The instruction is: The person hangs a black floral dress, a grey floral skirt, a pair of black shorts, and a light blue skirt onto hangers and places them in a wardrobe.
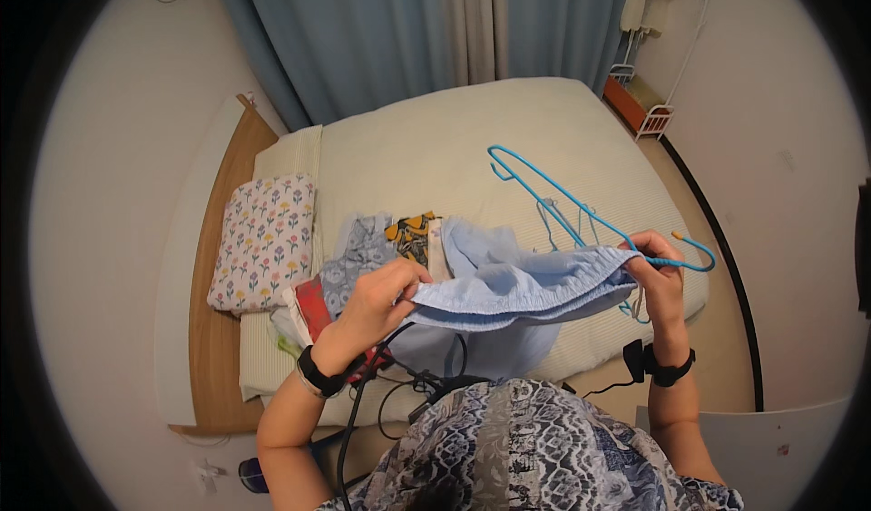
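Light blue trousers or shorts with an elastic waistband (503, 296) are stretched between my two hands above the bed. My left hand (381, 296) pinches the left end of the waistband. At the right end, my right hand (656, 273) grips the waistband together with a blue hanger (551, 187). The hanger's hook, with an orange tip, sticks out to the right past my fingers, and its long frame slants up and left over the bed. The garment's lower part hangs down in front of me.
A bed (463, 143) with a pale striped cover lies ahead, with a flowered pillow (265, 239) at left. Piled clothes (360, 252) and more hangers (551, 218) lie on it. A black cable (357, 402) runs by my left arm. A white clothes rack (656, 119) stands far right.
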The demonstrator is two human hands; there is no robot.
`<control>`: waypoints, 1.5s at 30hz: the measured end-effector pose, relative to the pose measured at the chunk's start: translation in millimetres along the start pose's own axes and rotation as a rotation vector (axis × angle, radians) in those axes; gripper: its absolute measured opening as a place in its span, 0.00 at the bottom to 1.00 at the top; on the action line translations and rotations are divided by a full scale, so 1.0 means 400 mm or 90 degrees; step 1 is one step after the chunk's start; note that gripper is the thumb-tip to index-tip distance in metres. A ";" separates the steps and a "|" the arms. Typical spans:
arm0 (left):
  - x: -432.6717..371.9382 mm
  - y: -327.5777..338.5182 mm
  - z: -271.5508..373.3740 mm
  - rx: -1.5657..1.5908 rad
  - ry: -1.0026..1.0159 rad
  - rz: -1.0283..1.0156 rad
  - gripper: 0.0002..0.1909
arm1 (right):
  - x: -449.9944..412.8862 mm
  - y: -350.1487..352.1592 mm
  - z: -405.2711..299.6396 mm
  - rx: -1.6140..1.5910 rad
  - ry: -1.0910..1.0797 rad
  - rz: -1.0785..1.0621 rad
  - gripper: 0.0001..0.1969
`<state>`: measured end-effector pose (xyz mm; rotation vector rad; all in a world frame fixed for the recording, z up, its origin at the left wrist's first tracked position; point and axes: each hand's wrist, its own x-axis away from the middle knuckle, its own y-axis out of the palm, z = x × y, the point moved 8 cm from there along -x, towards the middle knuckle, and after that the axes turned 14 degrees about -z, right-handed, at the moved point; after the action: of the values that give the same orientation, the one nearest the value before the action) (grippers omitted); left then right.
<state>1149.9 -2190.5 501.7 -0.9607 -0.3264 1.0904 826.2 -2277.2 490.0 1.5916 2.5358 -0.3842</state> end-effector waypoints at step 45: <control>-0.003 0.180 -0.115 0.106 -0.109 -0.271 0.09 | 0.067 0.049 0.119 -0.107 0.092 -0.003 0.06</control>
<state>1136.2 -2205.5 418.6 -0.6132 -0.5449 0.7944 830.6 -2259.2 435.0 1.6029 2.5961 -0.0551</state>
